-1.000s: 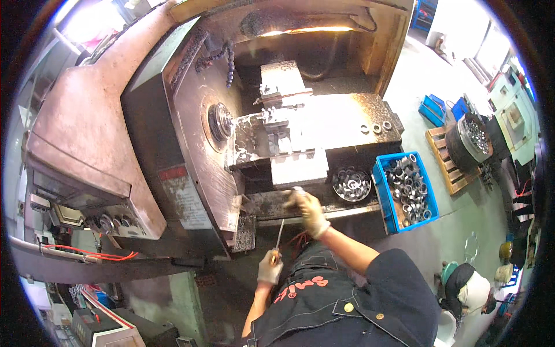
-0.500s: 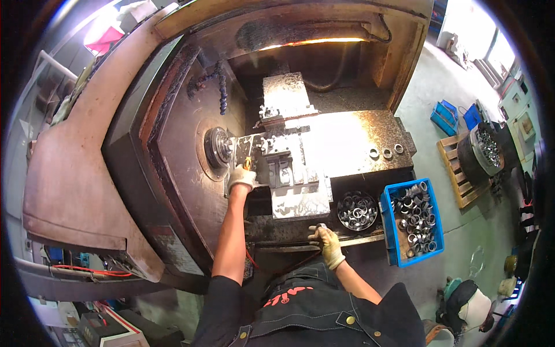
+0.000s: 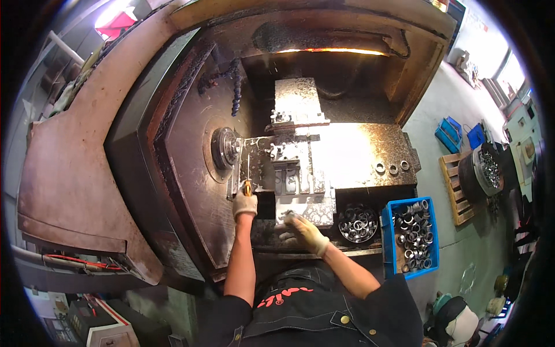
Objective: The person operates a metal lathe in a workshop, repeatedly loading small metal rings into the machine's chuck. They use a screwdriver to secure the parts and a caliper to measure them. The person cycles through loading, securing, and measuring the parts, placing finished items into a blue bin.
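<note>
My left hand [image 3: 245,206], in a pale work glove, is closed round a tool with an orange handle [image 3: 248,187] and a thin rod pointing away from me. It is below the lathe chuck [image 3: 225,147], left of the tool slide [image 3: 287,152]. My right hand [image 3: 308,233], in a yellowish glove, is at the near end of the slide's metal block [image 3: 315,209]. Its fingers are closed around a small grey piece [image 3: 289,216], too blurred to name. Thin metal shavings [image 3: 254,140] hang between the chuck and the slide.
Several metal rings [image 3: 393,169] stand on the bright machine bed cover [image 3: 352,150]. A round pan [image 3: 357,224] of rings sits near my right hand, beside a blue crate [image 3: 412,238] filled with rings. Blue coolant hose [image 3: 236,92] hangs above the chuck. A wooden pallet [image 3: 457,191] bears a drum.
My left hand has drawn nearer to me with the orange-handled tool, away from the chuck. My right hand has moved left and farther forward, to the slide's near block.
</note>
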A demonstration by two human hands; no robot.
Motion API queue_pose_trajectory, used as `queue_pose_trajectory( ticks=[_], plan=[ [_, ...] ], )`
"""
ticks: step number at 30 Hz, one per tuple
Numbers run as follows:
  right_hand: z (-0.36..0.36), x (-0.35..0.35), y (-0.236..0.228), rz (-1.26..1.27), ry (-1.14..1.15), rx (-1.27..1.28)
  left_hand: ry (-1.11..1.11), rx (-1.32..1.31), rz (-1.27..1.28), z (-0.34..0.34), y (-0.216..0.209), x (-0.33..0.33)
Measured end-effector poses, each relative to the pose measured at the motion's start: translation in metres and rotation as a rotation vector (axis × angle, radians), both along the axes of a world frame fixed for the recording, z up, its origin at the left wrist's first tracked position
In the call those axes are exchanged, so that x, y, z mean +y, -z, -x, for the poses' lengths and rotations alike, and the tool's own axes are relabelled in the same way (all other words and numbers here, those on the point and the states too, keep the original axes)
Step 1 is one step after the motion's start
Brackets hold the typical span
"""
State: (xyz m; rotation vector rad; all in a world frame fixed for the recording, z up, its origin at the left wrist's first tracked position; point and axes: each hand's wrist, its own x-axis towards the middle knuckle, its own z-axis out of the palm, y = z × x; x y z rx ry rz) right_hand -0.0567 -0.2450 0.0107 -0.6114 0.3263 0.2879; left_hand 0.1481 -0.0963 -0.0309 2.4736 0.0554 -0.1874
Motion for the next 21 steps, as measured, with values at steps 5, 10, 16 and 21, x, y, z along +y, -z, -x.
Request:
queue_pose_trajectory(
  ticks=[5,10,16,21],
  plan=[
    [-0.156,0.035,0.016,0.550,0.138,-0.211,-0.113,0.082,-0.032,0.029,0.010,0.040],
    [-0.318,0.037,0.044,0.802,0.468,0.113,-0.038,-0.002,-0.027,0.052,-0.015,0.034],
    [-0.377,0.026,0.067,0.759,0.362,-0.017,-0.112,0.139,-0.027,0.055,-0.011,0.059],
    [-0.374,0.014,0.073,0.689,0.333,-0.109,-0.118,0.145,0.011,0.030,-0.006,0.050]
  ],
)
